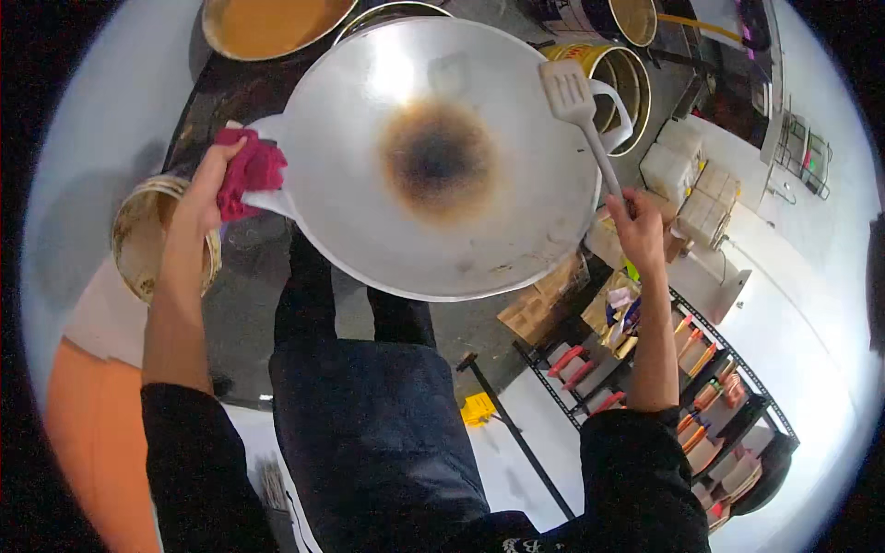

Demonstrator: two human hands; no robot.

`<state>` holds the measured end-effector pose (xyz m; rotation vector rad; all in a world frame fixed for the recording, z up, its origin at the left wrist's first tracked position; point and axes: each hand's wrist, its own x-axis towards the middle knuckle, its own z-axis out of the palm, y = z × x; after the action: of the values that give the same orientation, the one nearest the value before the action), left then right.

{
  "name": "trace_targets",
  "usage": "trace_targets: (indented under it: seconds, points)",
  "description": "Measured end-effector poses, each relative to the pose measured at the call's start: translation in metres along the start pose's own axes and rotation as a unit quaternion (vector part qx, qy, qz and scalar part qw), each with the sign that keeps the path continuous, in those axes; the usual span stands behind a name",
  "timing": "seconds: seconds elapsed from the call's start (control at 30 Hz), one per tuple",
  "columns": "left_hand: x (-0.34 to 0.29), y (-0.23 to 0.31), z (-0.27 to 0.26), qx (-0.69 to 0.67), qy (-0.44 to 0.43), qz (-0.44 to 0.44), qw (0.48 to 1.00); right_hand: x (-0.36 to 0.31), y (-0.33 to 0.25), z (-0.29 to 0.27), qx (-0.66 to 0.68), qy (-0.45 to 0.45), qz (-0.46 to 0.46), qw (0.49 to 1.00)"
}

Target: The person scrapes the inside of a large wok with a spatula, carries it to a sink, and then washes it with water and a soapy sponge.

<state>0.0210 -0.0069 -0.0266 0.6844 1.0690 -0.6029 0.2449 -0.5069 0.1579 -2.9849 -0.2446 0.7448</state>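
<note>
A large silver wok (433,157) with a burnt dark patch in its middle is held up in front of me, tilted so its inside faces me. My left hand (205,189) grips the wok's left handle through a dark red cloth (251,170). My right hand (636,226) holds the handle of a grey slotted spatula (576,111). The spatula's blade lies over the wok's upper right rim.
A bowl of orange sauce (267,23) sits at the top left. Open tin cans (618,78) stand behind the wok at the top right. A stained bucket (138,240) is at the left. A black shelf rack (701,387) with packages and cardboard boxes (544,304) fills the lower right.
</note>
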Motion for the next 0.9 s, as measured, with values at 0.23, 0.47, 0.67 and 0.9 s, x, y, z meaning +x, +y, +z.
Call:
trace_targets:
  seconds: [0.23, 0.47, 0.67, 0.9]
  points:
    - [-0.019, -0.009, 0.007, -0.002, 0.061, 0.053, 0.997, 0.010, 0.008, 0.026, 0.104, 0.094, 0.134, 0.981]
    - [-0.013, -0.028, 0.002, -0.059, 0.044, 0.115, 0.991, 0.188, 0.020, 0.022, 0.110, 0.180, 0.025, 0.977]
    - [-0.008, -0.048, 0.010, -0.047, 0.105, 0.152, 0.982, 0.217, 0.022, 0.034, 0.094, 0.153, 0.053, 0.982]
    - [-0.071, -0.054, 0.041, -0.056, 0.227, 0.272, 0.933, 0.167, 0.037, -0.030, 0.183, 0.176, 0.017, 0.967]
